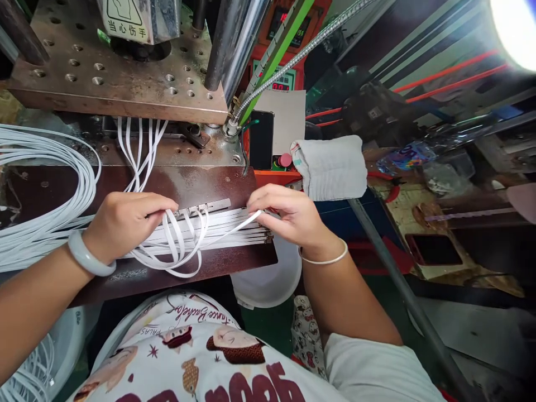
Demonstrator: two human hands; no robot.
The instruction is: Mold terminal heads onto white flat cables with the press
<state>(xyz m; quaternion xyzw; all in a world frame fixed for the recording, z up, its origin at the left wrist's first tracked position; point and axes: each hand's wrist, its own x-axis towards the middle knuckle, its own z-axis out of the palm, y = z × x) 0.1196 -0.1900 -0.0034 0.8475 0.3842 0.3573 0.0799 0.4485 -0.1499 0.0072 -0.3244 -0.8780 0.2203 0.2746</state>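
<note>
My left hand [128, 220] is closed at the left end of a narrow metal bar [218, 205], thumb and forefinger pinched there. Several white cables [178, 245] loop down from slots along this bar. My right hand [288, 215] pinches the end of one white cable [237, 226] between thumb and fingers, to the right of the bar. Beneath both hands, more white cables with metal ends [268, 239] lie side by side on the dark brown board [238, 259]. The fingertips of my left hand partly cover what they grip.
Ahead stands a press with a thick drilled metal plate [125, 100]; several white cables run out under it. A coil of white cable [71, 195] lies left. A phone [262, 139], a red button [285, 161] and a folded white cloth [330, 167] are to the right. Below is a white tub [272, 285].
</note>
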